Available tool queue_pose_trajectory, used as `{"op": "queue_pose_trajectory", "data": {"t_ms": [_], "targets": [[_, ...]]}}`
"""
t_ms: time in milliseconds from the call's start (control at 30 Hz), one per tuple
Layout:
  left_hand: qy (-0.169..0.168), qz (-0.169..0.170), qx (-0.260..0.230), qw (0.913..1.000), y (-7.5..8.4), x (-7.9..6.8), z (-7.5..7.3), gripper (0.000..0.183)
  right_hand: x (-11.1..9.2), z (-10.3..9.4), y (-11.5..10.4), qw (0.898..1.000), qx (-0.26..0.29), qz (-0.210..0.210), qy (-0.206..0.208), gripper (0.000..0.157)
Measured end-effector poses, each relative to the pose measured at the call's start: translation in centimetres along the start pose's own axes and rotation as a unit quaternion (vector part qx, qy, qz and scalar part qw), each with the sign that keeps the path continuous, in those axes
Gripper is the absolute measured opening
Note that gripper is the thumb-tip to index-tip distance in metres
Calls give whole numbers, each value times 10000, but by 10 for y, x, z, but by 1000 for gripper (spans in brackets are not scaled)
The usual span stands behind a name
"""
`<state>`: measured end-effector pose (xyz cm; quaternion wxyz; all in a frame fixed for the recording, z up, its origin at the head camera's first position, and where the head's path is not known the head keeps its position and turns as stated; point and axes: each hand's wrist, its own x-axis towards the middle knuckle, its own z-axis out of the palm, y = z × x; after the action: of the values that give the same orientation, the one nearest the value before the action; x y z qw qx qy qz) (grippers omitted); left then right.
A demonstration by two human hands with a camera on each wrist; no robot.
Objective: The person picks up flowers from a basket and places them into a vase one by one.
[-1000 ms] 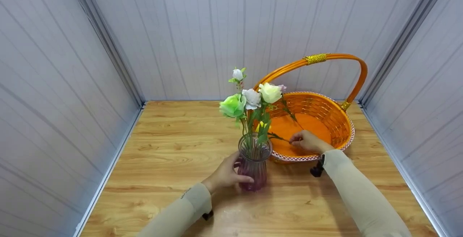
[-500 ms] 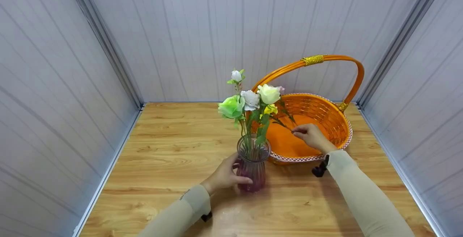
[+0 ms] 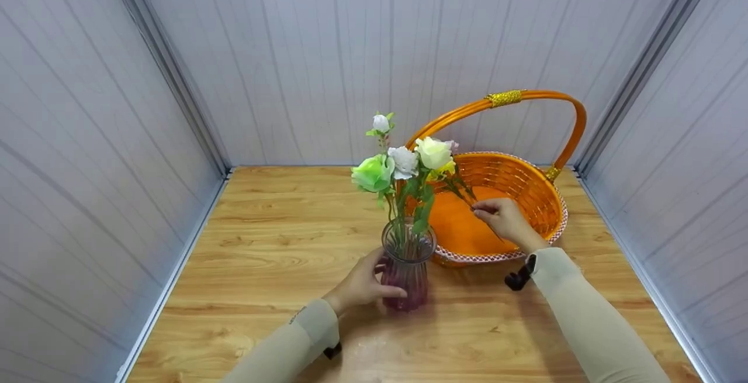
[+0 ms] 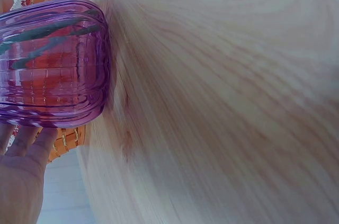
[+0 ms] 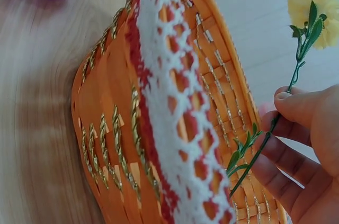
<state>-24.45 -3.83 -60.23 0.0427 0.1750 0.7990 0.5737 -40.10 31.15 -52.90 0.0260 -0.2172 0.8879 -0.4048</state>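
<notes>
My left hand (image 3: 365, 283) grips a ribbed glass vase (image 3: 406, 280), clear at the top and purple below, its thumb across the front. Several artificial flowers stand in the vase: a green rose (image 3: 373, 173), a grey-white bloom (image 3: 403, 162), a cream rose (image 3: 433, 152) and a small white bud (image 3: 381, 123). Over the orange basket (image 3: 467, 237), my right hand (image 3: 505, 219) pinches the thin green stem of a yellow carnation-like flower (image 5: 313, 15) between thumb and fingers. In the head view that bloom is partly behind the cream rose. A pale pink flower (image 3: 453, 145) leans at the basket's far left side.
The basket's tall arched handle (image 3: 505, 98) rises over its left and back. White-and-red lace trim (image 5: 180, 113) runs along the rim. A wooden tabletop (image 3: 280, 242) lies under everything, with pale panel walls (image 3: 304, 61) on three sides.
My right hand has lifted slightly, raising the yellow flower up and rightward from beside the vase until its bloom sits partly behind the cream rose. My left hand stays on the vase.
</notes>
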Motion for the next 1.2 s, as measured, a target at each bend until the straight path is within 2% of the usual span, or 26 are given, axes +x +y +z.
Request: {"op": "queue_pose_trajectory", "data": {"t_ms": [367, 567, 967, 1200], "targets": [[-36, -4, -2, 10000, 0, 0, 0, 97, -12, -5, -2, 9976, 509, -226, 420, 25], [-53, -132, -94, 9999, 1, -1, -1, 98, -19, -8, -2, 9952, 772, -269, 534, 28], [-39, -62, 26, 10000, 1, 0, -1, 98, -28, -14, -16, 9819, 1680, -411, 768, 25], [-24, -87, 2, 10000, 1, 0, 0, 98, -32, -10, -28, 9766, 1957, -489, 749, 21]]}}
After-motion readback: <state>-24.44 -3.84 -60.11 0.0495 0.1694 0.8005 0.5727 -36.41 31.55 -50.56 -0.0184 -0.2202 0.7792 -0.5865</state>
